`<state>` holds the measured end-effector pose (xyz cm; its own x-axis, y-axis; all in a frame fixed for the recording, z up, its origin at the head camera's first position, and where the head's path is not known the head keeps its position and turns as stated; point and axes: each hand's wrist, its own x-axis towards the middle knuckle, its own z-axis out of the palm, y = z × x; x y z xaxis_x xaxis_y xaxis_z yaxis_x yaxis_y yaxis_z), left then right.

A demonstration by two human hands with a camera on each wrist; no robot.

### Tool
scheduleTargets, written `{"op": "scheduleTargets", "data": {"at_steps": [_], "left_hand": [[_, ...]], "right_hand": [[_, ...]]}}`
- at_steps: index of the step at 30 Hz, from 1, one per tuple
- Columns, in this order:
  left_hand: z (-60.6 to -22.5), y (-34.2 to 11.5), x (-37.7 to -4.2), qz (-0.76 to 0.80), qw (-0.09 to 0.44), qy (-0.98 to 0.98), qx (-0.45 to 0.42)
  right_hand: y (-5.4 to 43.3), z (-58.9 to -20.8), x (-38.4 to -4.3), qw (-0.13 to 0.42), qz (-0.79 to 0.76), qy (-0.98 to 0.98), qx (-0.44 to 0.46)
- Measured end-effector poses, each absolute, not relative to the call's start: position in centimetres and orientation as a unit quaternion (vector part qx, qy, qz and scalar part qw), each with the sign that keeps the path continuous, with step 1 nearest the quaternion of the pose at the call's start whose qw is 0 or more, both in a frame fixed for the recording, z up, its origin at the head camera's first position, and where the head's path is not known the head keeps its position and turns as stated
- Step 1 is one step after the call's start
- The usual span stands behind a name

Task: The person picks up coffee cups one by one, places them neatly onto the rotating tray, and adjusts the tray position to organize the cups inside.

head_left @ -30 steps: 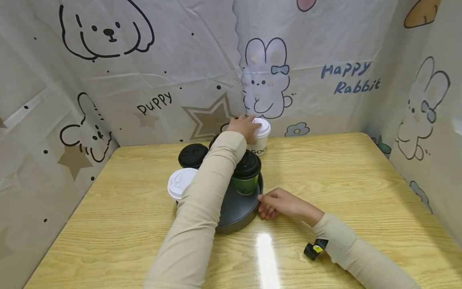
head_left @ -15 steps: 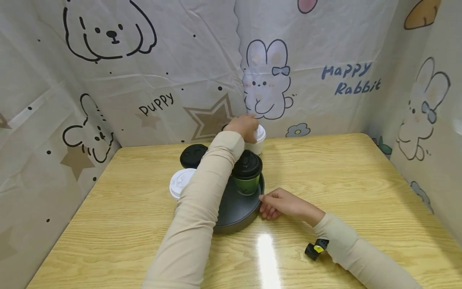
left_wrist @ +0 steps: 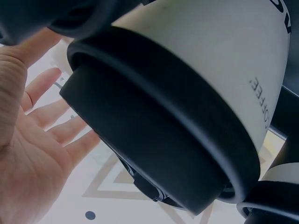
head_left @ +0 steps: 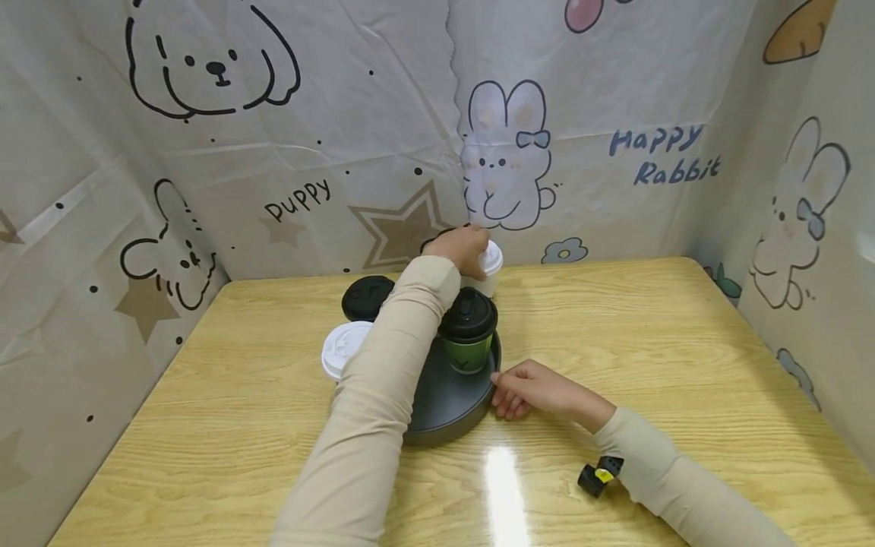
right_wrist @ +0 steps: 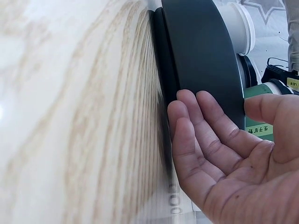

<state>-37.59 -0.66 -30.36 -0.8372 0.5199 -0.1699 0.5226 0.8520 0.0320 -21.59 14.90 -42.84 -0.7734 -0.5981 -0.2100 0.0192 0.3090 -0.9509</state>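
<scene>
At the back of the table my left hand [head_left: 459, 249] holds a white coffee cup with a white lid [head_left: 492, 260], covering its left side. In the left wrist view this hand's palm [left_wrist: 32, 163] shows beside another white cup with a black lid [left_wrist: 149, 121]. My right hand [head_left: 536, 391] grips the right rim of a round dark tray [head_left: 444, 429]. In the right wrist view its thumb [right_wrist: 264, 106] lies over the rim, with the fingers [right_wrist: 205, 126] curled against the outer wall. A green cup with a black lid [head_left: 468, 349] stands inside the tray, near that hand.
A white-lidded cup [head_left: 344, 349] and a black-lidded cup [head_left: 367, 298] stand at the tray's left, partly behind my left sleeve [head_left: 379, 395]. Cartoon-printed sheeting [head_left: 328, 137] closes off the back and both sides of the wooden table [head_left: 601, 327].
My left hand's fingers have drawn in around the white-lidded cup at the back, and that cup has shifted slightly left and nearer. The right hand stays at the tray rim.
</scene>
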Motion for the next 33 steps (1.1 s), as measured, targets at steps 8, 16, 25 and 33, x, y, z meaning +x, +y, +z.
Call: {"op": "scheduleTargets", "data": {"at_steps": [8, 16, 25, 33], "left_hand": [[-30.45, -0.83, -37.41, 0.005, 0.095, 0.962, 0.258], [-30.25, -0.85, -37.45, 0.011, 0.088, 0.963, 0.254], [-30.21, -0.94, -37.34, 0.020, 0.105, 0.965, 0.241], [-30.17, -0.87, -37.18, 0.025, 0.096, 0.966, 0.237]], "right_hand": [[14.90, -42.93, -21.52, 0.281, -0.559, 0.757, -0.190], [14.97, -42.89, -21.69, 0.276, -0.559, 0.758, -0.194], [14.95, -42.98, -21.72, 0.277, -0.559, 0.756, -0.197], [15.00, -43.01, -21.74, 0.278, -0.559, 0.756, -0.196]]}}
